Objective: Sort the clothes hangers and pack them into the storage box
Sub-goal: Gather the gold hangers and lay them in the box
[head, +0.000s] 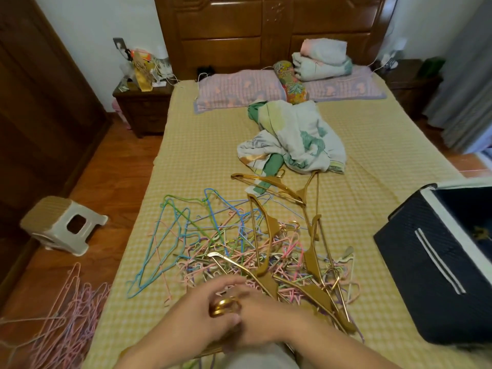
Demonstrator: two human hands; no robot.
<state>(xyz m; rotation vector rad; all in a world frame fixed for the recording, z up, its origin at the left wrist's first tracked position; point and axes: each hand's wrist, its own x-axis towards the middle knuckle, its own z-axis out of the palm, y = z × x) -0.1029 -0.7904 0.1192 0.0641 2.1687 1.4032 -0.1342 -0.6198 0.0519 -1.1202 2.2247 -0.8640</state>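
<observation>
On the bed [186, 161], from the wire hangers [170, 235] through the gold hooks [223, 307] pinched between the left hand [205, 312] and right hand [262, 320], sorting is judged underway, and carriage rightward to the box [436, 275] is called for.

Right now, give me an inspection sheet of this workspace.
Surface: bed with yellow checked sheet.
Job's things: tangled pile of thin coloured wire hangers; gold hangers across it; dark storage box open at right, on the bed's edge.
Clutter: crumpled quilt, pillows, folded bedding.
Hands: left hand and right hand together around gold hanger hooks.
Cables: white cords by the headboard.
Surroundings: more hangers on the floor, stool, nightstands.
</observation>
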